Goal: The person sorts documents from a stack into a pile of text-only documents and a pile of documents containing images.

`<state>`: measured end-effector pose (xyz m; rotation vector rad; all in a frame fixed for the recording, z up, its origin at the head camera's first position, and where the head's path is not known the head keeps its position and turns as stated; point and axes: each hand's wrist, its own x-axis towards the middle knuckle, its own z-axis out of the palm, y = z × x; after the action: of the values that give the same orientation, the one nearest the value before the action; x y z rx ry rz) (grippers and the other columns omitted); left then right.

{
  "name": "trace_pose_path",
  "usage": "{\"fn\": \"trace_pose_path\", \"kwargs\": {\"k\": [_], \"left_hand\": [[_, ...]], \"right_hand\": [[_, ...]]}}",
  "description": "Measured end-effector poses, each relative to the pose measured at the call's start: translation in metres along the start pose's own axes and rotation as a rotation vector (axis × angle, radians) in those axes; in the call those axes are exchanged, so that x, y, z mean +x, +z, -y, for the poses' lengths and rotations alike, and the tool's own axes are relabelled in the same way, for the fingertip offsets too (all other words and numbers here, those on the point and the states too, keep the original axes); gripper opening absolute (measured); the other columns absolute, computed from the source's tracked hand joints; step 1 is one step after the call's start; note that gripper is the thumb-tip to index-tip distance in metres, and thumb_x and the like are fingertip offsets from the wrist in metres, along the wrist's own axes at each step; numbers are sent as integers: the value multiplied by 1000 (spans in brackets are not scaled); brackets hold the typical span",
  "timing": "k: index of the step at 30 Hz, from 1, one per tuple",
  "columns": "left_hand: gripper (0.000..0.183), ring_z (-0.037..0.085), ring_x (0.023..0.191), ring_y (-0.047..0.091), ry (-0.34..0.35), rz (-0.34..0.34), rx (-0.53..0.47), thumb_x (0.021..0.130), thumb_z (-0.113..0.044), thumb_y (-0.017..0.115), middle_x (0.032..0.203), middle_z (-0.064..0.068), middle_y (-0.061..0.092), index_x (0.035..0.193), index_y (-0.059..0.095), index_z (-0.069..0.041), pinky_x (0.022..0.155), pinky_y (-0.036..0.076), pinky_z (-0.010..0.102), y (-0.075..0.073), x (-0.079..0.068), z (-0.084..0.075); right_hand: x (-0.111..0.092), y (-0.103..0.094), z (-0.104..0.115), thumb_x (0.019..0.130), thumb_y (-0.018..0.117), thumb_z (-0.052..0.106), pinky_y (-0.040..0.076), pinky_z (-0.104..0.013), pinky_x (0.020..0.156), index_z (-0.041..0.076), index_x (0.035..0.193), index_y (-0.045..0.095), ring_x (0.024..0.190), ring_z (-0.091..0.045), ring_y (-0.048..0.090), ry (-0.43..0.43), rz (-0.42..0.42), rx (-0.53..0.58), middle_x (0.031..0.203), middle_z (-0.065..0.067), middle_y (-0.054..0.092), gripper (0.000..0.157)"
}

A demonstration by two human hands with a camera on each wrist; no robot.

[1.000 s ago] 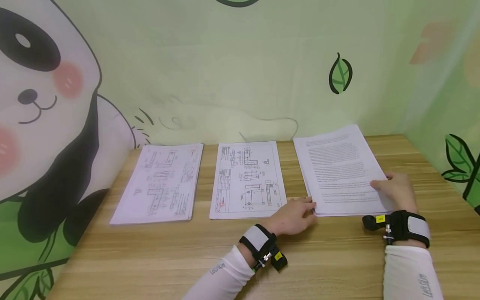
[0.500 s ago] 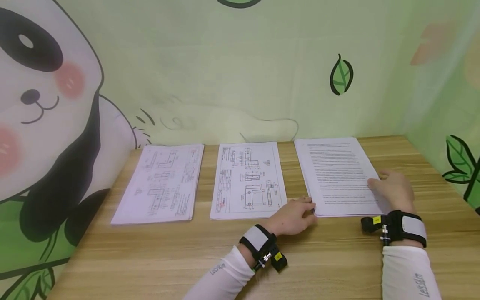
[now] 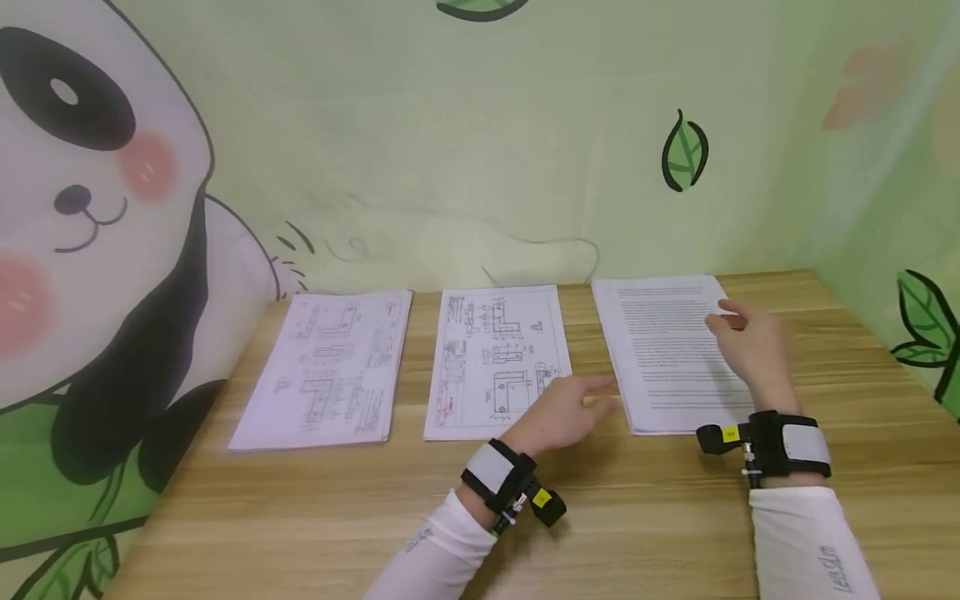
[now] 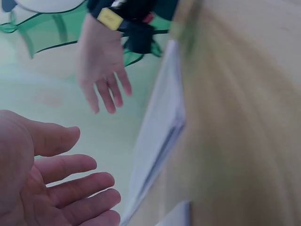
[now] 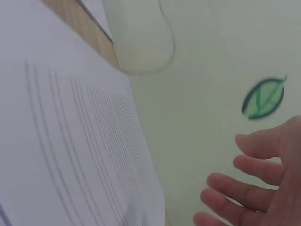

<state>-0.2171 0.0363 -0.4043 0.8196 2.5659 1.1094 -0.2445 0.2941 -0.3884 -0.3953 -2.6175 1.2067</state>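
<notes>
A stack of printed text pages (image 3: 667, 358) lies flat at the right of the table. My right hand (image 3: 753, 346) is over its right edge, fingers relaxed and holding nothing; in the right wrist view the fingers (image 5: 235, 190) spread apart from the paper. My left hand (image 3: 558, 408) covers the lower right corner of the middle stack of technical drawings (image 3: 468, 367), its fingertips reaching toward the text stack's left edge. Seen from the left wrist, those fingers (image 4: 80, 188) are loosely extended with nothing between them.
A third stack of drawings (image 3: 322, 367) lies at the left. All three stacks sit in a row toward the back of the wooden table (image 3: 300, 517). Behind them hangs a green backdrop (image 3: 450, 167) printed with a panda and leaves.
The top of the text stack has come down flat and its pages line up. My right hand has left its right edge, moving up and left; my left hand has drawn back from its corner.
</notes>
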Motion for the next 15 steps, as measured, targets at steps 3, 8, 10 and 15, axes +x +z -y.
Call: {"fn": "trace_pose_path", "kwargs": {"k": [3,8,10,15], "left_hand": [[44,11,83,60,-26,-42,-36,95,-36,47,125,9,64,132,54,-12,82,52,33,-14,-4,1],[43,19,124,51,-47,-113,-64,97,-34,44,136,4,56,134,52,-14,104,43,40,-45,-15,9],[43,20,127,49,-45,-150,-57,97,-33,44,138,4,54,134,51,-13,105,42,41,-60,-23,13],[42,22,129,47,-63,-263,-33,97,-30,46,138,7,53,133,52,-10,107,40,44,-93,-46,26]], "right_hand": [[-4,12,15,96,42,35,41,-58,88,0,137,44,114,-47,48,-88,5,28,127,-33,53,54],[-13,34,38,96,45,31,43,-58,90,0,131,51,112,-45,52,-199,14,66,123,-30,57,47],[-15,42,45,96,46,30,43,-58,91,1,129,53,111,-44,53,-248,17,93,121,-29,59,44],[-20,57,58,96,48,28,48,-47,80,2,123,59,102,-37,59,-355,7,152,114,-25,65,39]]}}
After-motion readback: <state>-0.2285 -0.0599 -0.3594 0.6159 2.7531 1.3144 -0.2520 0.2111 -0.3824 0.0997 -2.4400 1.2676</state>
